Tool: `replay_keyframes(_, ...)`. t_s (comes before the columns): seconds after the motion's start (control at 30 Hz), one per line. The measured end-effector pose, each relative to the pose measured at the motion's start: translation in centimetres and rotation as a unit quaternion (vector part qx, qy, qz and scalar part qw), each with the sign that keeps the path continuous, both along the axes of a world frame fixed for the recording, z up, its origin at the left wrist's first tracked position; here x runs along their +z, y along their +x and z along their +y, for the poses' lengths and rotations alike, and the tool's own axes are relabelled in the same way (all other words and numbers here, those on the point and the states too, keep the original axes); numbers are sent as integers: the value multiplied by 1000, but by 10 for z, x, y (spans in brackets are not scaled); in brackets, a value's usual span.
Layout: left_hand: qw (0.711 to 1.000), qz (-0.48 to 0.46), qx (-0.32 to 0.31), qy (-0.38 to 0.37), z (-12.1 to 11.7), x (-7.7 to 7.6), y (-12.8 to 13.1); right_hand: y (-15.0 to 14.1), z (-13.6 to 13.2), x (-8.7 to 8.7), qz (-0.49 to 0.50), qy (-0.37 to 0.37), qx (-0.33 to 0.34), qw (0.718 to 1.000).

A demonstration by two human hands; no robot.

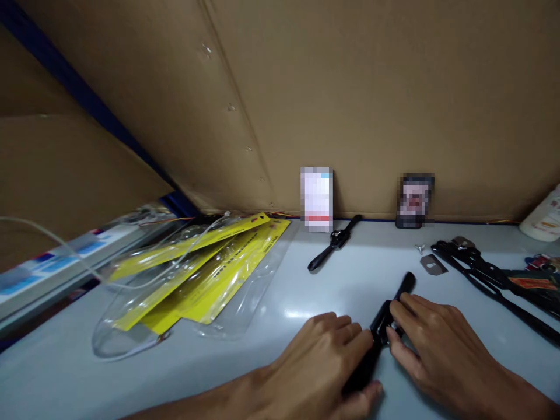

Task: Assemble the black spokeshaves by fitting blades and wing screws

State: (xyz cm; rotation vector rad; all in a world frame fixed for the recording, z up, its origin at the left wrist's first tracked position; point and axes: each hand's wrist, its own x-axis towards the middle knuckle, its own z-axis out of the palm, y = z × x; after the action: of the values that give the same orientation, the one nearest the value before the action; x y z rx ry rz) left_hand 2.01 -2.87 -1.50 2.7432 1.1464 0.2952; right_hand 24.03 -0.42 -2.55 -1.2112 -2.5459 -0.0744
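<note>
So both hands are on one black spokeshave [380, 322], right between them. Left hand [326, 353] is wrapped around the near handle, and the right hand [437, 341] is gripping the middle, thumb and fingertips by a small silvery screw [393, 326]. Far handle sticks out past the right fingers, angled away. Can't tell if it's touching the table [280, 361].

Just beyond the right hand there's a loose flat blade [431, 265] with a keyhole-type slot, plus a little wing screw [420, 249]. More black spokeshave frames [485, 277] are heaped to the right of that hand.

A second spokeshave [336, 242] lies past the left hand, near a propped-up phone [317, 198]. Way off to the left of the left hand: yellow-and-clear blister packs [236, 274] with a white cable [76, 256] draped over them.
</note>
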Motion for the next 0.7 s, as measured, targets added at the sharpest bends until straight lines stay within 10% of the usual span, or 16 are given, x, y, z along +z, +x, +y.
replay_keyframes(0.7,991,-91,-1,-102,2,-7,11,0,-1,-8,-43,24,27,998)
